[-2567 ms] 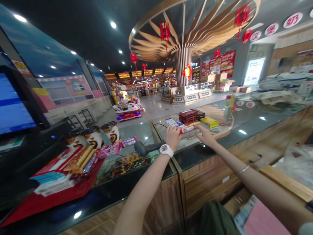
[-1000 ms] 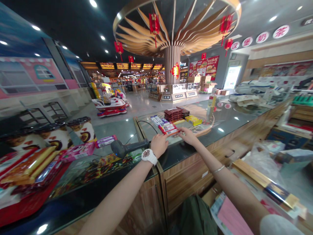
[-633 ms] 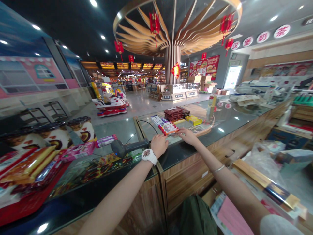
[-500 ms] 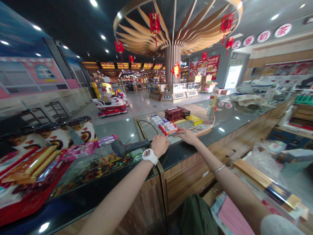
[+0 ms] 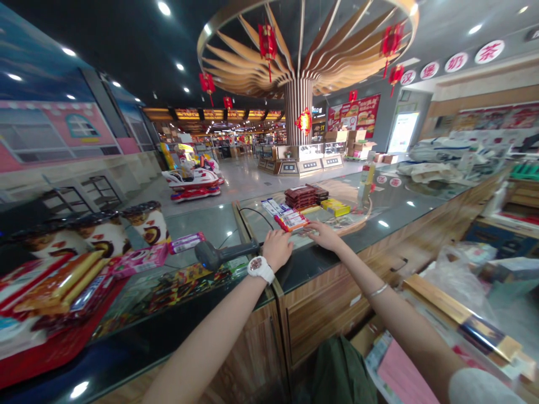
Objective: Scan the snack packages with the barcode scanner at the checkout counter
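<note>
On the glass counter [image 5: 357, 221], a red-and-white wrapped snack packet [image 5: 292, 219] lies between my two hands. My left hand [image 5: 276, 249], with a white watch at the wrist, has its curled fingers at the packet's near left edge. At the right end of that packet, the fingers and thumb of my right hand [image 5: 325, 235] close on its corner. Just behind sits a white-and-blue packet [image 5: 270, 206], partly under the red one. Dark red packets [image 5: 300, 196] are stacked beyond, with a yellow packet [image 5: 336, 207] to their right.
A black handheld scanner [image 5: 223, 253] lies left of my left hand, its cable curving behind. Farther left are a purple packet [image 5: 186, 243], a pink box [image 5: 141, 260], several lidded cups [image 5: 148, 224] and a red tray [image 5: 63, 359] of snacks. A bottle [image 5: 365, 182] stands at the right.
The view has shifted very slightly. Both hands stay at the red-and-white packet, and nothing on the counter has visibly moved.
</note>
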A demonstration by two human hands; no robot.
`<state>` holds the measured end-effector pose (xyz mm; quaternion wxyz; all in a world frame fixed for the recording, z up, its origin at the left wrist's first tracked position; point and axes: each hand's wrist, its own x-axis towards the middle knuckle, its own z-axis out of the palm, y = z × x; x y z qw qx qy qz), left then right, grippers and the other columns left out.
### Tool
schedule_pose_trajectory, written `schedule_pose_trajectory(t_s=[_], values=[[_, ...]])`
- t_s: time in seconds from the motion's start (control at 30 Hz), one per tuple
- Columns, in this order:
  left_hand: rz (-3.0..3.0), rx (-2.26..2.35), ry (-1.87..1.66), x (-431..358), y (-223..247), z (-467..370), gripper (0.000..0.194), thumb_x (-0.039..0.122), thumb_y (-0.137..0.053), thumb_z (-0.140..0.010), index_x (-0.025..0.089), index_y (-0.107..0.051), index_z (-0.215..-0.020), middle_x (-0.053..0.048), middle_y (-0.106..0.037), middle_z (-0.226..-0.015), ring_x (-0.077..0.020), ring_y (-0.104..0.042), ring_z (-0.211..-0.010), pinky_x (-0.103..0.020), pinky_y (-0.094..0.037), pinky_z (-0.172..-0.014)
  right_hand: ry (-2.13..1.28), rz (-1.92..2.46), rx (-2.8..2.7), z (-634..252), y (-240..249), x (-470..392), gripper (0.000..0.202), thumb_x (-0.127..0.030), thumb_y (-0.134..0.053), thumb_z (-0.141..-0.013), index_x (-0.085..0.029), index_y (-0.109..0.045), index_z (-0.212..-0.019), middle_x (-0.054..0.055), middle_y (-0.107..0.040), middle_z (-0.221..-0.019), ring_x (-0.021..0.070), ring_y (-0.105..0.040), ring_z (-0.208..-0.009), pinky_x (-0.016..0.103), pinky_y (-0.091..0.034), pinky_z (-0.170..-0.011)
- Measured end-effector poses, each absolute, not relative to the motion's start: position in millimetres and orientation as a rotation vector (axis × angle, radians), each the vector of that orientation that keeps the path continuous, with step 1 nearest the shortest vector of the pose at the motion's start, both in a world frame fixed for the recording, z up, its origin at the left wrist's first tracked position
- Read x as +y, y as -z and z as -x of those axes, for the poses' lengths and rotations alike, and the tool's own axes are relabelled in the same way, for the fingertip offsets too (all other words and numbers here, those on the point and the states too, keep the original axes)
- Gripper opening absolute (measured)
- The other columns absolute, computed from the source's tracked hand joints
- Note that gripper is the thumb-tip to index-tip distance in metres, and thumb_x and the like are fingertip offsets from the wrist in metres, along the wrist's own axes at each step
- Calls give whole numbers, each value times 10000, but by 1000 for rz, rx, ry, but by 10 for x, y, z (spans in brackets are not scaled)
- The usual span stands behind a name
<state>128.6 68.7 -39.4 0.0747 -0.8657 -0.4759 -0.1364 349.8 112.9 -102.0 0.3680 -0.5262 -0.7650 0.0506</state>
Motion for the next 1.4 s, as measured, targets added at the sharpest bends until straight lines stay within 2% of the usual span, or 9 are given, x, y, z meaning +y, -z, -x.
schedule_pose_trajectory(t_s=[0.2, 0.47, 0.7, 0.87, 1.07, 1.23, 1.4], values=[[2602, -1446, 491, 640, 325, -1231, 349, 245, -506, -922, 193, -631, -1243, -94, -627, -1296, -245, -555, -1206, -412, -362, -1102, 7, 1350, -1848, -3454, 930, 1040, 321, -165, -577, -790, -188, -715, -1079, 113, -692, -1147, 249, -637, -1096, 419, -487, -1004], [2518, -1417, 551, 499, 151, -848, 399, 279, -497, -938, 230, -564, -1328, -77, -504, -1471, -255, -425, -1370, -482, -272, -1184, 93, 1179, -1934, -3146, 730, 827, 479, -250, -586, -839, -230, -596, -1318, 120, -579, -1393, 288, -531, -1283, 533, -372, -1108], [2356, -1495, 694, 325, -49, -240, 369, 277, -456, -955, 225, -587, -1296, -70, -527, -1452, -240, -438, -1367, -470, -249, -1206, 38, 960, -2093, -2397, 455, 781, 498, -308, -577, -890, -245, -538, -1382, 112, -546, -1428, 259, -498, -1322, 487, -365, -1130], [2197, -1601, 805, 308, -140, 279, 345, 273, -434, -966, 230, -606, -1261, -65, -566, -1411, -232, -477, -1333, -482, -259, -1203, 1, 820, -2149, -1832, 289, 855, 474, -291, -559, -907, -232, -538, -1376, 109, -541, -1436, 253, -498, -1324, 503, -344, -1142], [2104, -1665, 800, 424, -140, 863, 346, 249, -441, -953, 189, -630, -1237, -71, -591, -1377, -225, -504, -1291, -429, -315, -1177, -37, 720, -2208, -1325, 184, 1094, 474, -216, -547, -890, -248, -553, -1363, 100, -541, -1438, 251, -505, -1316, 511, -352, -1134], [2104, -1721, 666, 572, -25, 1148, 396, 209, -428, -935, 200, -602, -1290, -62, -567, -1414, -222, -480, -1323, -432, -260, -1200, -44, 717, -2248, -1054, 153, 1386, 514, -141, -563, -844, -226, -571, -1351, 113, -548, -1432, 265, -519, -1307, 507, -369, -1124], [2105, -1782, 556, 757, 66, 1269, 414, 179, -456, -898, 207, -605, -1283, -71, -574, -1403, -232, -467, -1339, -454, -228, -1210, -96, 715, -2303, -823, 147, 1661, 524, -134, -632, -806, -230, -599, -1319, 113, -571, -1409, 268, -530, -1307, 488, -397, -1112]])
